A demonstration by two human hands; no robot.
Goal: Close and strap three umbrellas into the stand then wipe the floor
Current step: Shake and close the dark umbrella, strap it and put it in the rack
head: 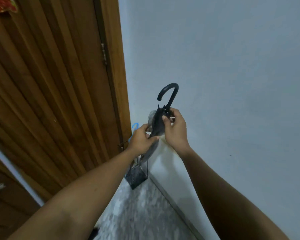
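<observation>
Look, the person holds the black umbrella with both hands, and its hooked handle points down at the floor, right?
Not quite. The person's left hand and right hand do hold the black umbrella, but its hooked handle points up, above the hands, not down at the floor. The head view shows this.
</observation>
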